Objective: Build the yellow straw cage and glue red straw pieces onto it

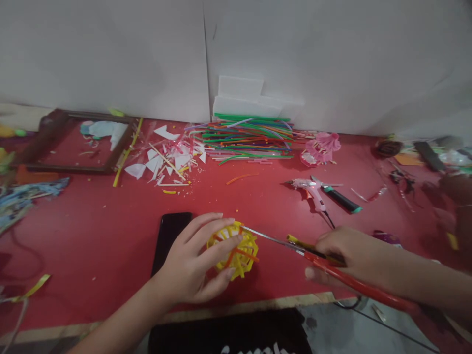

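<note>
My left hand (201, 255) is curled over a small yellow basket-like craft piece (245, 255) made of thin strips, steadying it on the red table. A few orange strips cross the piece, and its underside is hidden. In my right hand (350, 255) is a pair of scissors (320, 265) with red handles. Their slim metal tip touches the upper edge of the yellow piece. A yellow strip (298, 241) also lies within the right fingers, beside the blades; the far side of that grip is hidden.
A black phone (165, 238) lies beside my left hand. Behind are coloured sticks (247, 140), white scraps (177, 157), a pink craft piece (320, 147) and a brown frame (73, 169). A pink glue gun (313, 191) and green-black pliers (341, 199) lie right. Another person's hand (460, 196) shows at right.
</note>
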